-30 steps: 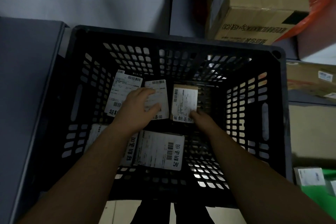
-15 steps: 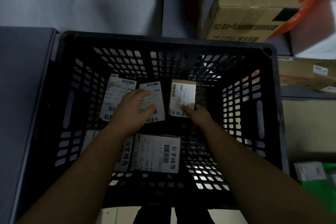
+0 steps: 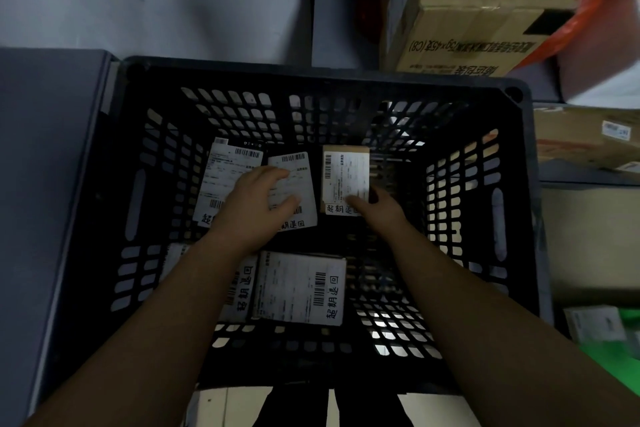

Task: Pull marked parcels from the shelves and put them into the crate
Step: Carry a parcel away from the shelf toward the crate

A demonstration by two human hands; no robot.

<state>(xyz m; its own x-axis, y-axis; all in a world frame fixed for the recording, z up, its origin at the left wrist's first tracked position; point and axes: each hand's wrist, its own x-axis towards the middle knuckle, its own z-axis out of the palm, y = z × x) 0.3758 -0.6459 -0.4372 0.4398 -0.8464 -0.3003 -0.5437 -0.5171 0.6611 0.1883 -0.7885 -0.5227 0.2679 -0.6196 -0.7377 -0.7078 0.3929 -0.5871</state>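
Note:
A black perforated crate (image 3: 311, 78) fills the view, with several white-labelled parcels lying flat on its floor. My left hand (image 3: 254, 206) rests with spread fingers on the middle parcel (image 3: 298, 168) in the back row. Left of it lies another labelled parcel (image 3: 225, 170). My right hand (image 3: 377, 208) holds the lower right corner of a small brown box parcel (image 3: 346, 170), thumb on its label and fingers along its right side. A larger parcel (image 3: 298, 288) lies at the front. My left forearm partly hides one more parcel (image 3: 242, 291) beside it.
A grey surface (image 3: 48, 184) borders the crate on the left. Behind it stand a metal shelf upright (image 3: 332, 10) and a big cardboard carton (image 3: 478, 10) with an orange bag (image 3: 595, 3). Cardboard boxes (image 3: 585, 146) and a small labelled box (image 3: 595, 322) are on the right.
My right hand has slid further up onto the brown box, thumb now on its label. My left hand has stayed on the middle parcel. The camera has shifted a little.

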